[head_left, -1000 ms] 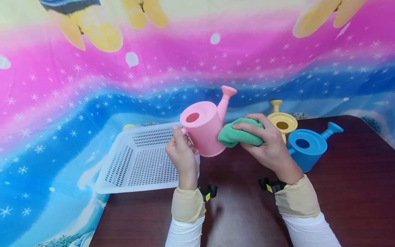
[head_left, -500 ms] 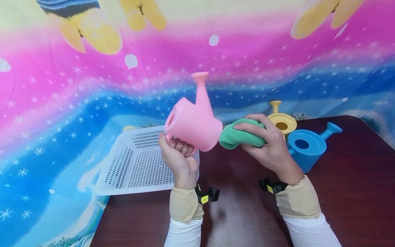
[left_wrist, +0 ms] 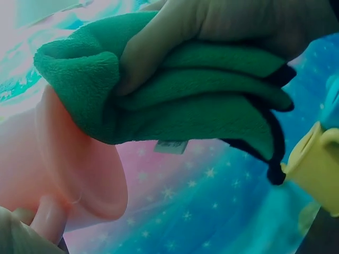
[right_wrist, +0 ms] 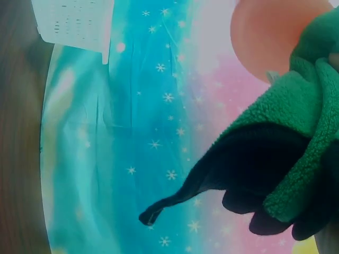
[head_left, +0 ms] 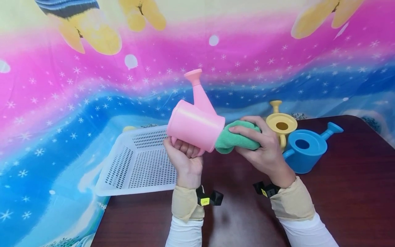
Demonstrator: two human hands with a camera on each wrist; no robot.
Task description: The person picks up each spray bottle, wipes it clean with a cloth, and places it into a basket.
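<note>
My left hand (head_left: 186, 161) grips the handle of a pink watering can (head_left: 195, 125), held up above the table. The can is tipped on its side, spout up, with its base facing right. A bunched green cloth (head_left: 239, 137) is held in my right hand (head_left: 265, 147). In the left wrist view the cloth (left_wrist: 90, 90) presses against the rim of the can's base (left_wrist: 100, 174). Dark edging and a small white tag show along the cloth's hanging folds. The right wrist view shows the round pink base (right_wrist: 280, 37) partly covered by the cloth.
A white perforated basket (head_left: 106, 178) stands at the left of the dark wooden table (head_left: 237, 212). At the right are a yellow watering can (head_left: 290, 120) and a blue watering can (head_left: 308, 159). A patterned cloth backdrop (head_left: 172, 48) hangs behind.
The pink can has turned from nearly upright onto its side, its spout swinging left and its base toward my right hand. The cloth has shifted slightly left, onto the base.
</note>
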